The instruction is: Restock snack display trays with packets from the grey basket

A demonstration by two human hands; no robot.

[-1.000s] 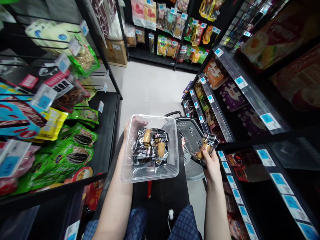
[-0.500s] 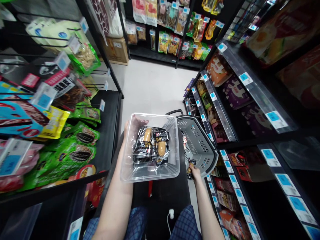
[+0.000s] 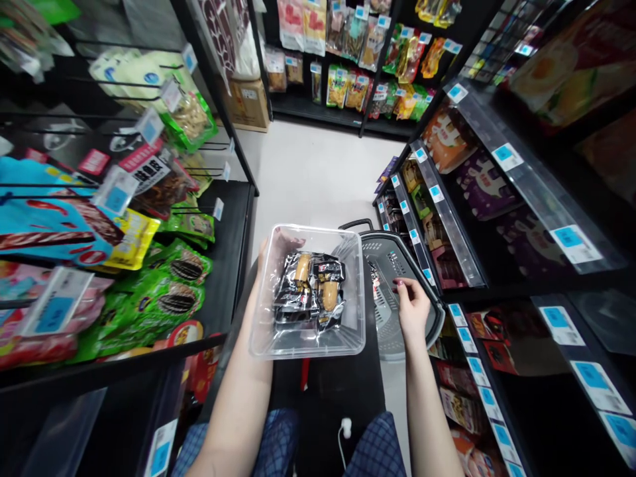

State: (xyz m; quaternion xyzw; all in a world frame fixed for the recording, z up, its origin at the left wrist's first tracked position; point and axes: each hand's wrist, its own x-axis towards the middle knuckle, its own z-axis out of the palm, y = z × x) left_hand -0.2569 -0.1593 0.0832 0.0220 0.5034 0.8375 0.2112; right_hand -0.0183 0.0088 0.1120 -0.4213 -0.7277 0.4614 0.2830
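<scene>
My left hand (image 3: 262, 257) holds a clear plastic tray (image 3: 308, 348) from underneath, at chest height, and its fingers show through the tray's far corner. Several black sausage packs (image 3: 311, 288) lie in the tray. My right hand (image 3: 412, 308) hovers over a grey shopping basket (image 3: 392, 248) just right of the tray. Its fingers are loosely bent with nothing in them. The basket's inside is partly hidden by the tray and the hand.
Hanging snack bags (image 3: 169, 298) fill the rack on the left. Shelves with blue price tags (image 3: 437, 192) line the right. A pale floor aisle (image 3: 313, 179) runs ahead to a back rack of snacks (image 3: 358, 59) and a cardboard box (image 3: 251, 103).
My right hand held a sausage pack, dipped low beside the basket with it, and now is raised over the basket with nothing in it. The tray has stayed in my left hand.
</scene>
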